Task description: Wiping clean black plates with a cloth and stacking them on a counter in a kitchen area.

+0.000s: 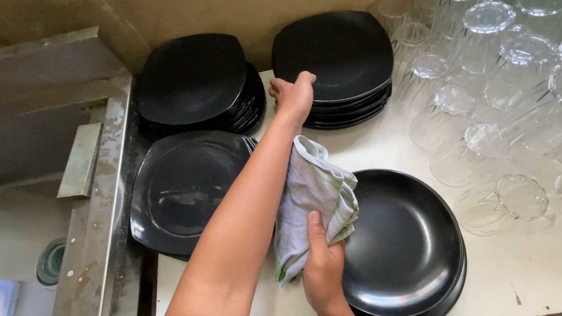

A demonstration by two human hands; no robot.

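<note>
The white counter (538,275) fills the right and lower centre of the frame. A block of upturned clear glasses (518,87) occupies its upper right. Four groups of black dishes lie across the middle: a stack of square plates (340,58) at upper centre, a second square stack (194,79) at its left, a single square plate (181,185) at centre left overhanging the counter edge, and a stack of round deep plates (402,248) at lower centre-right. A metal ledge (103,179) runs down the left of the frame.

Step in hand, as judged: a dried plate is being placed on, or squared up with, the upper-centre stack, while the cloth is kept ready.

Left arm: extended up the frame from the bottom centre, forearm nearly straight. The left hand (294,95) rests at the lower-left edge of the upper-centre stack, fingers curled over the rim of the top plate. The grip appears closed on that rim, though the fingertips are hidden.

Right arm: enters at bottom centre, wrist bent upward. The right hand (322,259) is clamped on a striped white and green cloth (312,197), thumb across the fabric. The cloth hangs bunched between the two arms, over the left rim of the round plates.

Next move, as judged: it calls for releasing the rim without shifting the stack, then taking up the next dish, with the glasses nearby kept undisturbed.
</note>
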